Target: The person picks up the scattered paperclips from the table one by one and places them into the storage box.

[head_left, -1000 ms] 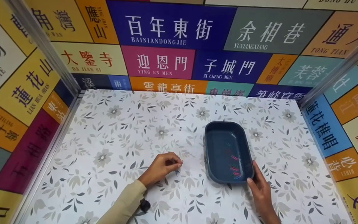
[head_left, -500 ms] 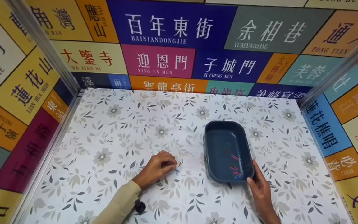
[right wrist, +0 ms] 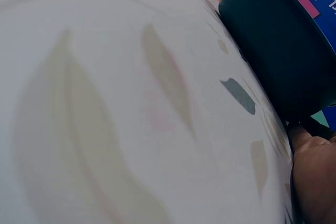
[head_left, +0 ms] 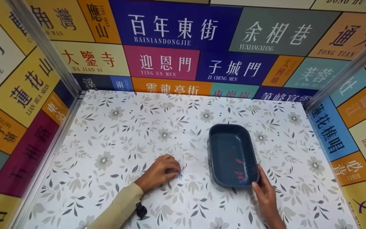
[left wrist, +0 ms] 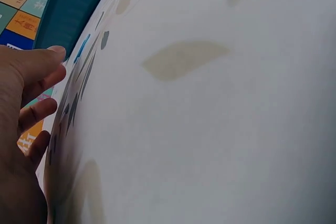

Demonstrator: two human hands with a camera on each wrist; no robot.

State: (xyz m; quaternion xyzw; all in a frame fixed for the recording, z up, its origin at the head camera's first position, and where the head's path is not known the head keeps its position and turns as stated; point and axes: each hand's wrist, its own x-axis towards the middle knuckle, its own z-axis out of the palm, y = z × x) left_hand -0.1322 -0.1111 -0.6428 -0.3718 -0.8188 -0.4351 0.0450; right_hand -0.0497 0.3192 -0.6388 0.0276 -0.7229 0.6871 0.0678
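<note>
A small blue wire-like piece, probably a paper clip (head_left: pixel 180 175), lies on the flowered tabletop just off the fingertips of my left hand (head_left: pixel 159 171). In the left wrist view the same blue paper clip (left wrist: pixel 82 48) shows beyond the thumb tip, and the fingers of the left hand (left wrist: pixel 26 87) are loosely bent and spread apart. My right hand (head_left: pixel 266 195) grips the near right corner of a dark blue tray (head_left: pixel 213 152), thumb on the rim and fingers along the side. Inside the tray lie several small coloured clips (head_left: pixel 240 173), pink, red and blue, mostly toward the near right.
White cloth with grey flowers and leaves (head_left: pixel 132 133) covers the table. Panels with coloured street-name signs (head_left: pixel 173 28) stand at the back and both sides. Metal posts (head_left: pixel 51 54) rise at the back corners. A dark device (head_left: pixel 141 210) sits at the left wrist.
My left hand has drawn slightly left, and its thumb and fingertips have come apart. The blue clip shows more plainly beside them. My right hand and the tray have stayed in place.
</note>
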